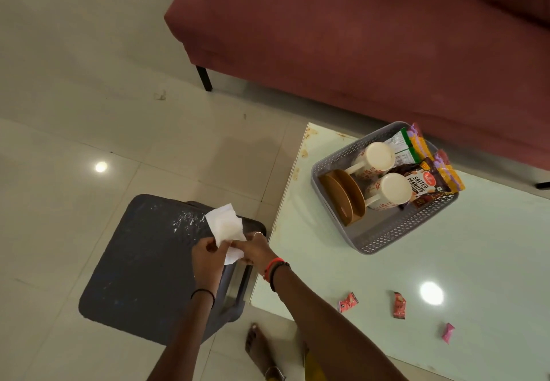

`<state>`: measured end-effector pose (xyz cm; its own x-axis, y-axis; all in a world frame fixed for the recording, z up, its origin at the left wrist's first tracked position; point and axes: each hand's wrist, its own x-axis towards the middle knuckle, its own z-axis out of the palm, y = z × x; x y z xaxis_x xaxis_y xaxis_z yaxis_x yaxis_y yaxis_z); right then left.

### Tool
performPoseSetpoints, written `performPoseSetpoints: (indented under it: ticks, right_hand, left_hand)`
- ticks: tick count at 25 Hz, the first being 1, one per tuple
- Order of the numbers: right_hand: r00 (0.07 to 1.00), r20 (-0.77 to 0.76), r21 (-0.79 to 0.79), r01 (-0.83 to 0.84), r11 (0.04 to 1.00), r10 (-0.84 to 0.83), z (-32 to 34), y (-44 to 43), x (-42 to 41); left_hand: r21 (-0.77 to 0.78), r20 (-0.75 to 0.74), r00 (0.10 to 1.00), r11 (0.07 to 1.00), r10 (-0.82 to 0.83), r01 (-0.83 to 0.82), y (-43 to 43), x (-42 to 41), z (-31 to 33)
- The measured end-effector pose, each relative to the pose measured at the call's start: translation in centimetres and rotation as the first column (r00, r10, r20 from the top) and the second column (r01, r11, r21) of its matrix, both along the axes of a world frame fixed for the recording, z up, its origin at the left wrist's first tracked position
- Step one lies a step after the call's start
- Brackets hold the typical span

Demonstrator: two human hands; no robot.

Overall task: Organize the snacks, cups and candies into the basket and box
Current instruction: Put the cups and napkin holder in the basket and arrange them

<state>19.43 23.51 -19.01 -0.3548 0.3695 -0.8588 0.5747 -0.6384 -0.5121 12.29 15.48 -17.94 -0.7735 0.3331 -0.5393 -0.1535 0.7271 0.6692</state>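
Both my hands hold a white tissue (223,225) over a dark grey stool (143,261) left of the table. My left hand (206,258) and my right hand (253,249) pinch its lower end. On the table, a grey perforated basket (378,231) holds two white patterned cups (378,157) lying on their sides, two brown plates (342,193), a salted peanuts packet (422,185) and other snack packets (416,142). Three small candies lie loose near the table's front: a pink-red one (347,301), a red one (399,305) and a pink one (447,332).
The pale green glass table (476,261) fills the right side. A maroon sofa (357,38) stands behind it, with a black leg (205,78) on the tiled floor (74,82). My bare foot (262,348) shows between stool and table.
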Motion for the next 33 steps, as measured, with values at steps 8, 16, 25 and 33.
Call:
performPoseSetpoints:
  ticks: [8,16,25,33]
  right_hand:
    - [0.882,-0.360,-0.298,0.201,0.933,-0.305,4.4,4.7,7.0]
    - [0.984,-0.178,0.347,0.080,0.935,-0.019,6.3,10.9,15.1]
    - [0.944,0.270,0.668,-0.325,0.669,0.189,7.3,16.0,19.6]
    - [0.952,0.305,0.774,-0.228,0.591,-0.033,6.6,17.4,20.6]
  left_hand:
    - [0.321,0.364,0.930,0.932,0.044,-0.169,4.1,3.7,4.6]
    - [0.290,0.100,0.784,0.771,-0.613,0.567,11.9,6.9,6.4]
    - [-0.223,-0.206,-0.089,-0.042,-0.974,0.974,23.8,7.4,8.9]
    - [-0.453,-0.430,-0.311,-0.096,-0.847,0.886,27.7,8.6,6.3]
